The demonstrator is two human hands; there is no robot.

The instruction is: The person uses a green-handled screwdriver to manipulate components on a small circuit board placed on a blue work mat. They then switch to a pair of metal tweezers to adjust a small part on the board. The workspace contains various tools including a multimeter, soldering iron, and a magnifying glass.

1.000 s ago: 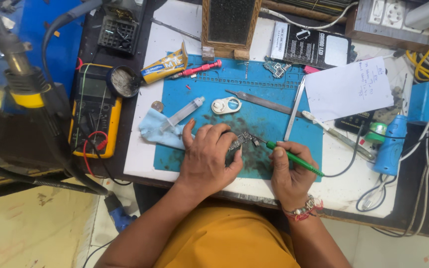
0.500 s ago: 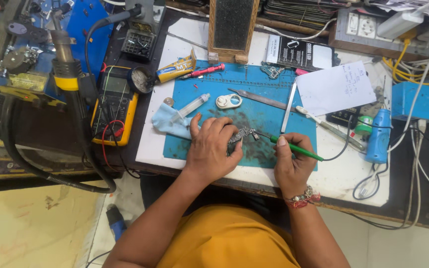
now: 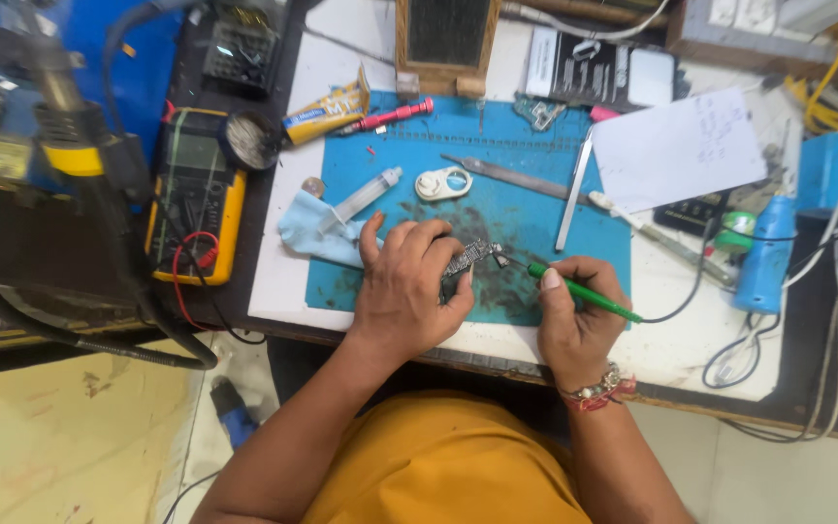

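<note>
My left hand [image 3: 407, 288] rests on the blue work mat [image 3: 535, 218] and pinches a small circuit board [image 3: 467, 258] between thumb and fingers. My right hand [image 3: 577, 320] grips a green-handled soldering iron [image 3: 584, 292] like a pen. Its metal tip touches the right end of the board. A thin black cord runs from the iron's handle off to the right.
A syringe [image 3: 366, 197], a light blue cloth [image 3: 312, 231], a white tape roll [image 3: 443, 181], tweezers [image 3: 574, 189] and a metal blade lie on the mat. A yellow multimeter [image 3: 196, 194] sits at the left, white paper [image 3: 676, 150] and a blue tool [image 3: 763, 257] at the right.
The view has shifted, so the bench sits a little differently in frame. Both hands keep the same hold; the iron's tip stays at the board.
</note>
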